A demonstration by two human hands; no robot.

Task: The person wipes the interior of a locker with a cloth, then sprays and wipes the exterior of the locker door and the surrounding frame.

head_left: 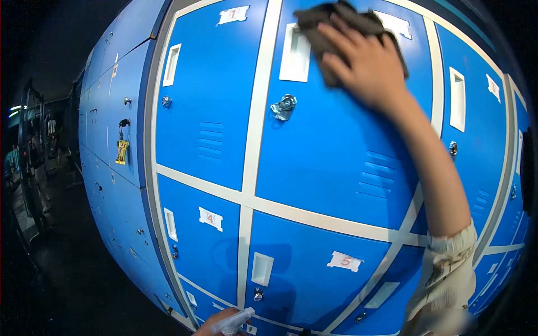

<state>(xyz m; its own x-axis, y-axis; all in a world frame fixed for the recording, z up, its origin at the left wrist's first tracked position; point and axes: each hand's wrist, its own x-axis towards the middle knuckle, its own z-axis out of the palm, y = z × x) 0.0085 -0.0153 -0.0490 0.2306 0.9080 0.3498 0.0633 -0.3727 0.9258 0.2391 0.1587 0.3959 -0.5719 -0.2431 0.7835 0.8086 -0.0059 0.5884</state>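
My right hand [370, 67] reaches up and presses a dark cloth [322, 25] against the upper middle blue locker door [325, 162]. Its fingers spread over the cloth, which is blurred by motion and overlaps the white recessed handle [292, 59] and the edge of a paper label [397, 27]. At the bottom edge, my left hand [208, 325] is closed around a spray bottle [235, 321]. Only the clear trigger head of the bottle shows; its body is out of view. A metal lock [284, 105] sits below the handle.
Around it are more blue lockers with white frames, including one with a label numbered 4 [210, 218] and one with a label numbered 5 [344, 261]. Lighter blue lockers [109, 140] stand at left, with a yellow tag [121, 152] hanging from a lock. A dark passage lies farther left.
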